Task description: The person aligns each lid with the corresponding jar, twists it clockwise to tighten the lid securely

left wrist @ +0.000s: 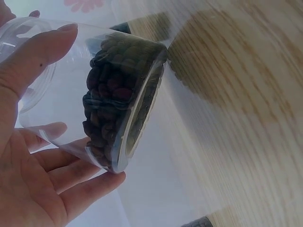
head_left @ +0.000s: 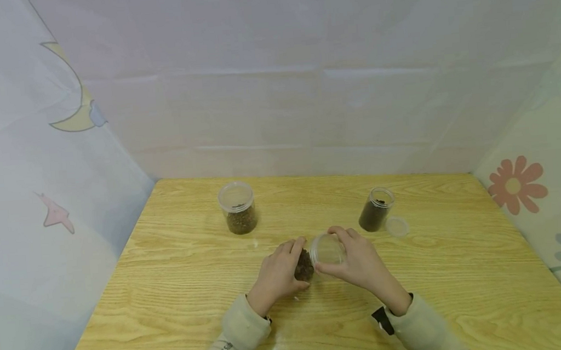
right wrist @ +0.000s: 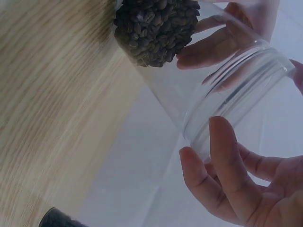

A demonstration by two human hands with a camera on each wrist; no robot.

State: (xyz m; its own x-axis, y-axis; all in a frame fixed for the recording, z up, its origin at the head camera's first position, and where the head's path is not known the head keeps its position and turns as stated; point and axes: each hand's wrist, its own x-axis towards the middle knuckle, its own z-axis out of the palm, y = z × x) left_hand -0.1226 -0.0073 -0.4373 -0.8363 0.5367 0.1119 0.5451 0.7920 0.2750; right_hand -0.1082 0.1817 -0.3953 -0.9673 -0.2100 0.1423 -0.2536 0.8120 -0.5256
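Note:
A clear plastic jar (left wrist: 61, 111) is tilted over the table, its threaded mouth facing right. Dark brown coffee beans (right wrist: 156, 30) are heaped at its base end. My left hand (head_left: 279, 272) grips the jar's body, with the thumb on one side and the fingers along the other. At the mouth end, my right hand (head_left: 360, 260) holds the clear rim (head_left: 327, 250) between thumb and fingers. Whether a clear lid sits on that rim is hard to tell.
On the wood-grain table (head_left: 180, 282), a wide clear jar (head_left: 240, 214) part-filled with brown contents stands back left. A narrower open jar (head_left: 374, 214) with dark contents is back right, a clear lid (head_left: 396, 226) lying beside it. Pale printed sheets (head_left: 275, 104) surround the table.

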